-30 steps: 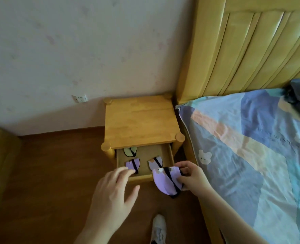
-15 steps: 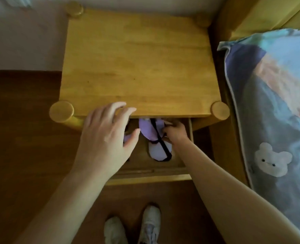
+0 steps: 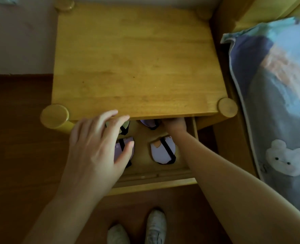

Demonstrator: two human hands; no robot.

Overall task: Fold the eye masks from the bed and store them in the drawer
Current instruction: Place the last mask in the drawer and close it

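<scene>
The open drawer (image 3: 156, 175) of the wooden nightstand (image 3: 136, 59) holds several folded eye masks. A purple mask with a black strap (image 3: 162, 152) lies at the front right. Another purple mask (image 3: 122, 148) at the front left is partly covered by my left hand (image 3: 96, 147), which hovers over it with fingers spread. A pale green mask (image 3: 125, 126) peeks out behind my fingers. My right hand (image 3: 175, 125) reaches deep into the back right, under the tabletop, touching a purple mask (image 3: 148, 124); its fingers are hidden.
The bed with a patterned quilt (image 3: 277, 103) and a bear patch stands close on the right. The floor (image 3: 18, 138) is dark wood. My white shoes (image 3: 154, 226) stand just below the drawer front. A pale wall runs behind the nightstand.
My right hand has pushed the purple mask further back under the tabletop, uncovering the front right mask. My left hand has stayed over the drawer's left side.
</scene>
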